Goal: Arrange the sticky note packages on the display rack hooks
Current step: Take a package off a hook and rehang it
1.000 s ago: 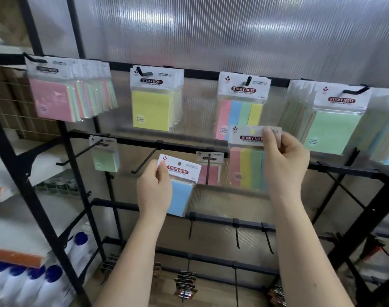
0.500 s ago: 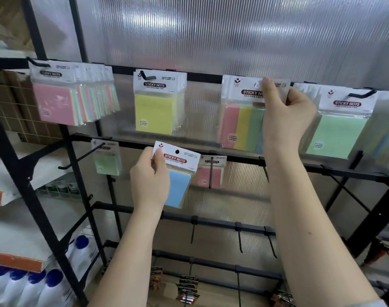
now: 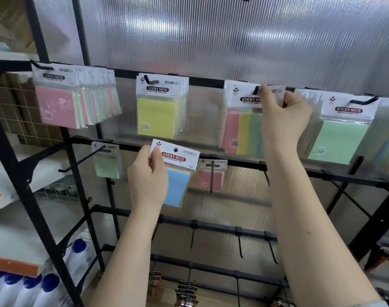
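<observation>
My right hand (image 3: 282, 120) pinches the header of a multicolour striped sticky note package (image 3: 242, 131) at the top row's third hook (image 3: 256, 90), whose tip pokes through the header. My left hand (image 3: 147, 176) grips a blue sticky note package (image 3: 178, 173) by its header's left corner, in front of the second row bar. On the top row hang a stack of pink packages (image 3: 58, 103), yellow packages (image 3: 159, 107) and green packages (image 3: 341, 134).
A small green package (image 3: 106, 162) and a small pink package (image 3: 211, 176) hang on the black rack's second bar (image 3: 127, 146). Bare hooks (image 3: 239, 242) line the lower bars. White bottles with blue caps (image 3: 45, 289) stand at lower left.
My right hand lifted the striped package from the second row up to the top row's third hook, and the hook now passes through its header. My left hand kept holding the blue package.
</observation>
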Demonstrator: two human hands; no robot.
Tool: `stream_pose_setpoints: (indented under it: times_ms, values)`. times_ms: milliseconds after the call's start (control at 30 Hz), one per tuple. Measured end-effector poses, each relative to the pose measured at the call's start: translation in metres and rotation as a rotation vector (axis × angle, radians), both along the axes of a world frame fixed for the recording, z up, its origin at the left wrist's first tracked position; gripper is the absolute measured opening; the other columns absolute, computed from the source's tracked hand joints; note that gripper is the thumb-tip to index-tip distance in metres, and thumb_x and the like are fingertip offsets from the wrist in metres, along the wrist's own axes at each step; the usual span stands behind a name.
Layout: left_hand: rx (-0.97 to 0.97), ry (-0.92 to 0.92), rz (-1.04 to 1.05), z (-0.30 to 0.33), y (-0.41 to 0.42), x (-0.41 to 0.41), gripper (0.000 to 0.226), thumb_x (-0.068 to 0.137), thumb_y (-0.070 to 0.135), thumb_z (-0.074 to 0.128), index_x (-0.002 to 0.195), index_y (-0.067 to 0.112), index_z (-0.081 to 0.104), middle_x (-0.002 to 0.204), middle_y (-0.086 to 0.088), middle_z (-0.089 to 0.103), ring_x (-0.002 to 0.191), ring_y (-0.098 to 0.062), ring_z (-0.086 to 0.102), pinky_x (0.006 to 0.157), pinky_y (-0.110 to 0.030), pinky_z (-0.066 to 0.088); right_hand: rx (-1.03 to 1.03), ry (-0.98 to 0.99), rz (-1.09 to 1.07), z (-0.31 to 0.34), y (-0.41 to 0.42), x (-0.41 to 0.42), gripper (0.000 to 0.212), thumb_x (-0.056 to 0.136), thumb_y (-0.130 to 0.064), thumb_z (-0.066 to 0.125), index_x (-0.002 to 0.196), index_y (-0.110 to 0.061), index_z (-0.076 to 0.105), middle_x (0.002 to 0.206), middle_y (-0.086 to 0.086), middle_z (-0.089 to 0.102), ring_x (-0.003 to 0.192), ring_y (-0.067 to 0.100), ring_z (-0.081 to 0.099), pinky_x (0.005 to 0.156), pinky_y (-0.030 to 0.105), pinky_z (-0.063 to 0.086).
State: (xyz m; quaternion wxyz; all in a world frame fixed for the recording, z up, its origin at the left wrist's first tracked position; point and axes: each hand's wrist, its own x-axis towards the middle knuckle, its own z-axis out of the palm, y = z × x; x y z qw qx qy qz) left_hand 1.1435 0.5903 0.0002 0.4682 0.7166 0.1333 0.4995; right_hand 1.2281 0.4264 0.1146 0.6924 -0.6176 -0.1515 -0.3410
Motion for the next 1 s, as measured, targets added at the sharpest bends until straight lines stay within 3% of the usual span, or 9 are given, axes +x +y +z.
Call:
stream_pose_setpoints:
  times_ms: [133, 367, 467, 567, 700, 867, 933, 1000]
  values:
    - [0.02, -0.004, 0.031, 0.001, 0.001, 0.0, 0.038, 0.099, 0.026, 0.038, 0.063, 0.019, 0.03, 0.052, 0.018, 0.046, 0.047, -0.003, 0.038, 0.042, -0.014, 0.029, -0.08, 0.011, -0.104, -0.002, 0.003, 0.009, 0.053, 0.086, -0.025, 0.066, 0.052, -0.022, 0.024, 0.043, -0.01, 0.024, 0.043, 0.006, 0.021, 0.043, 0.019, 0.015]
    - [0.021, -0.003, 0.028, 0.003, -0.004, -0.002, 0.039, 0.099, 0.024, 0.039, 0.062, 0.022, 0.029, 0.053, 0.021, 0.049, 0.048, 0.0, 0.042, 0.043, -0.012, 0.031, -0.087, 0.031, -0.154, -0.002, 0.007, 0.021, 0.043, 0.086, -0.026, 0.066, 0.055, -0.027, 0.036, 0.046, -0.015, 0.039, 0.044, -0.003, 0.038, 0.045, 0.011, 0.029]
    - [0.036, -0.013, 0.023, 0.005, -0.008, -0.003, 0.039, 0.099, 0.023, 0.039, 0.062, 0.022, 0.028, 0.052, 0.021, 0.048, 0.047, 0.0, 0.041, 0.043, -0.011, 0.031, -0.062, 0.036, -0.161, -0.004, 0.003, 0.024, 0.012, 0.084, -0.031, 0.069, 0.081, -0.024, 0.059, 0.077, -0.016, 0.06, 0.069, -0.006, 0.052, 0.06, 0.006, 0.037]
    - [0.044, -0.027, 0.002, 0.008, -0.015, -0.004, 0.04, 0.1, 0.022, 0.039, 0.061, 0.022, 0.027, 0.051, 0.022, 0.048, 0.047, 0.001, 0.041, 0.043, -0.01, 0.03, -0.021, 0.057, -0.175, -0.01, -0.009, 0.026, 0.023, 0.085, -0.029, 0.068, 0.103, -0.016, 0.065, 0.096, -0.008, 0.065, 0.084, 0.003, 0.057, 0.074, 0.008, 0.042]
    - [0.06, -0.04, -0.04, 0.014, -0.029, -0.002, 0.039, 0.1, 0.023, 0.039, 0.061, 0.024, 0.03, 0.054, 0.024, 0.051, 0.049, 0.002, 0.044, 0.044, -0.009, 0.032, -0.053, 0.078, -0.191, -0.023, -0.04, 0.018, 0.011, 0.09, -0.024, 0.06, 0.089, -0.016, 0.068, 0.084, -0.004, 0.067, 0.075, 0.004, 0.059, 0.072, 0.016, 0.047]
    - [0.086, -0.074, -0.115, 0.025, -0.06, 0.004, 0.035, 0.096, 0.03, 0.039, 0.065, 0.013, 0.039, 0.056, 0.019, 0.053, 0.051, 0.002, 0.044, 0.046, -0.011, 0.032, -0.301, 0.188, -0.173, -0.051, -0.104, 0.007, 0.019, 0.091, -0.024, 0.057, 0.076, -0.023, 0.068, 0.069, -0.016, 0.064, 0.06, -0.011, 0.055, 0.057, 0.003, 0.038]
    - [0.113, -0.082, -0.14, 0.028, -0.078, 0.009, 0.036, 0.094, 0.033, 0.038, 0.067, 0.009, 0.04, 0.055, 0.016, 0.051, 0.051, 0.0, 0.042, 0.046, -0.013, 0.031, -0.44, 0.275, -0.18, -0.064, -0.132, 0.005, 0.018, 0.09, -0.024, 0.058, 0.085, -0.015, 0.073, 0.073, -0.011, 0.067, 0.069, -0.005, 0.059, 0.06, 0.009, 0.04]
    - [0.154, -0.091, -0.177, 0.031, -0.099, 0.014, 0.035, 0.095, 0.03, 0.039, 0.063, 0.015, 0.035, 0.054, 0.016, 0.048, 0.05, -0.001, 0.039, 0.046, -0.013, 0.03, -0.529, 0.351, -0.198, -0.075, -0.158, 0.004, 0.019, 0.091, -0.023, 0.057, 0.093, -0.013, 0.074, 0.078, -0.007, 0.068, 0.082, 0.009, 0.063, 0.064, 0.02, 0.041]
